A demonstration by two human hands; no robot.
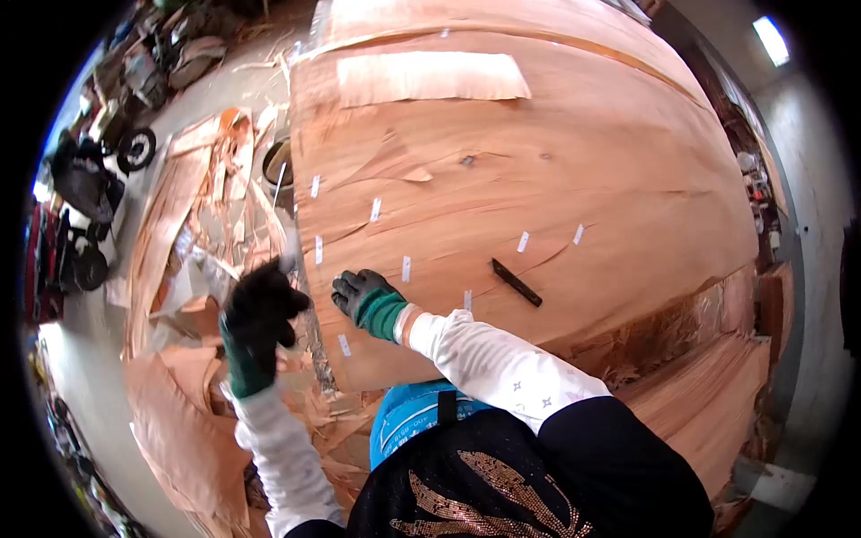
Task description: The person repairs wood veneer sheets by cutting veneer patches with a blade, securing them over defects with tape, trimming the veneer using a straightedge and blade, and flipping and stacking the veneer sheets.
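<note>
A large wood veneer sheet (628, 215) lies before me, with several short white tape pieces (406, 269) on it. My right hand (363, 296), in a black and green glove, rests on the sheet near its left edge, fingers curled; whether they hold anything is hidden. My left hand (260, 318), gloved alike, is raised just beyond that edge; its fingers are blurred and its grip is unclear. A dark narrow tool (517, 282) lies on the sheet to the right of my right hand. Farther up lies a pale veneer strip (430, 77).
Torn veneer scraps (179, 215) cover the floor at the left, beside a round bucket (280, 163). Parked vehicles (85, 206) stand at the far left. Stacked veneer (700, 412) is at the lower right, near a wall (812, 179).
</note>
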